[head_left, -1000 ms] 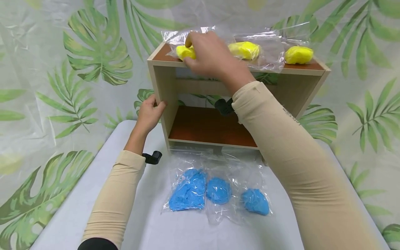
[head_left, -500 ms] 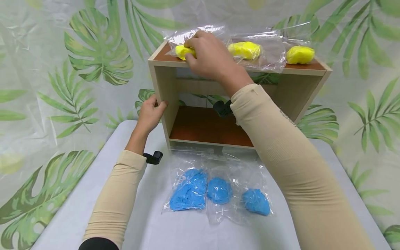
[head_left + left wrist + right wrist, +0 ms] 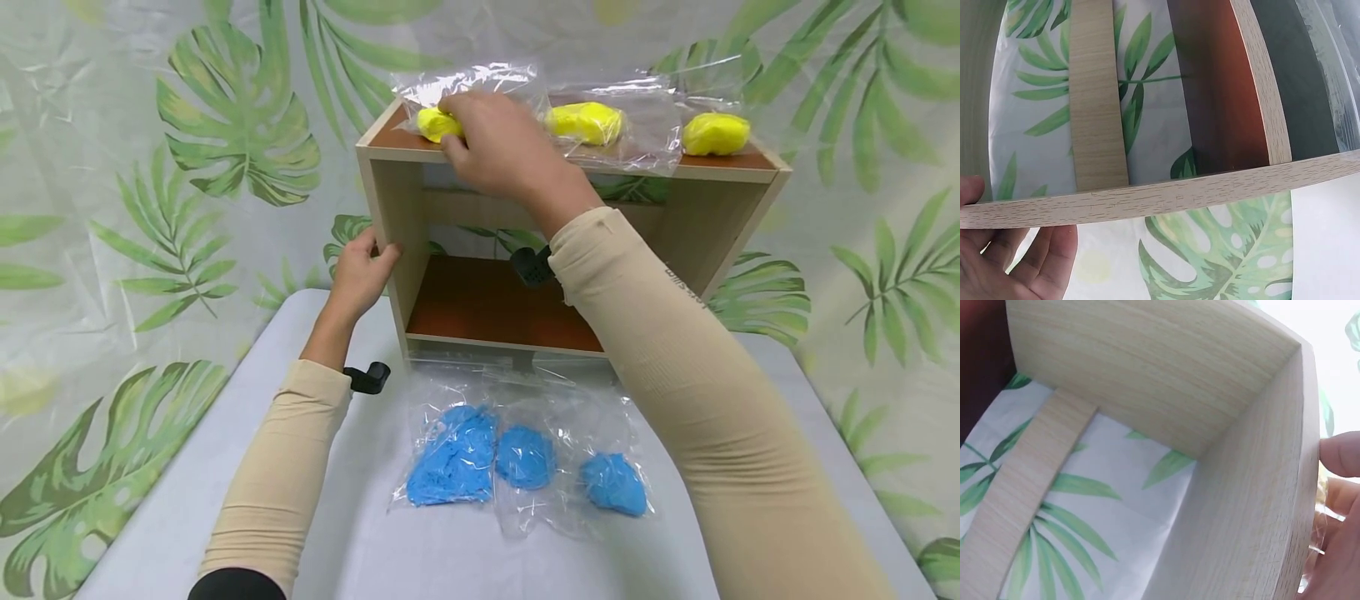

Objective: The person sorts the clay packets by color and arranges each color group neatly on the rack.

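Left grip clamps the left panel of the shelf between thumb and fingers; atop the shelf's left end sits a bagged yellow lump, the right grip against it, whether clamped I cannot tell; bagged blue lumps lie before the shelf, two more yellow lumps along its top.

- There's room to reach into the shelf unit at left, above its lower board.
- The right sleeve crosses in front at right.
- Bagged blue lumps obstruct below.
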A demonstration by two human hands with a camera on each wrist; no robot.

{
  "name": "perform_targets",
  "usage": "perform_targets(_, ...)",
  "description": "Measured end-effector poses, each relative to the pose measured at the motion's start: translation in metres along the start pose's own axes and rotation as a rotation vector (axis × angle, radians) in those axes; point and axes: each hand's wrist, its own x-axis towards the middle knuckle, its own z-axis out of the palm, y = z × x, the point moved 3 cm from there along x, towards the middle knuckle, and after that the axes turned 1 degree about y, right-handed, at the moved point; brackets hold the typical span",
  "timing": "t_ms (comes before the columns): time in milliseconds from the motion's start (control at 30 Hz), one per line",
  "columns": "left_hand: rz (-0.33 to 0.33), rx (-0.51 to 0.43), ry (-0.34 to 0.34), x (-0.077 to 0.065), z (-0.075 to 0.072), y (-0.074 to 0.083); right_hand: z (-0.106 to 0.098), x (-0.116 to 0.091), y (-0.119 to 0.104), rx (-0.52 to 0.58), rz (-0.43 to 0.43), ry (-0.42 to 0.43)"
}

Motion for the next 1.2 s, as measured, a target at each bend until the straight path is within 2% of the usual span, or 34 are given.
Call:
perform_targets(133, -0.006, -0.005, 0.004, 0.0, 0.001, 0.0, 0.0, -0.005, -0.001, -0.017, 0.0, 0.047)
perform_targets(300, -0.004, -0.019, -0.007, 0.0, 0.0, 0.001, -0.003, -0.019, -0.003, -0.027, -0.021, 0.174)
perform_targets(400, -0.009, -0.035, -0.01, 0.0, 0.0, 0.002, -0.006, -0.033, -0.005, -0.032, -0.095, 0.272)
perform_targets(533, -0.013, -0.034, -0.012, 0.0, 0.0, 0.001, -0.005, -0.059, -0.004, -0.035, -0.236, 0.415)
perform_targets(633, -0.015, -0.024, -0.012, 0.0, 0.0, 0.0, -0.001, -0.082, 0.0, -0.013, -0.334, 0.478)
perform_targets(733, -0.028, -0.022, -0.014, 0.001, 0.0, 0.0, 0.007, -0.105, 0.005, -0.005, -0.396, 0.477)
perform_targets(867, -0.042, -0.026, -0.015, 0.0, -0.001, 0.0, 0.021, -0.131, 0.017, -0.003, -0.415, 0.428)
perform_targets(1067, -0.042, -0.028, -0.022, -0.002, -0.001, 0.002, 0.05, -0.167, 0.044, 0.035, -0.348, 0.329)
perform_targets(1200, -0.038, -0.039, -0.025, -0.003, 0.0, 0.004, 0.072, -0.192, 0.064, 0.048, -0.26, 0.231)
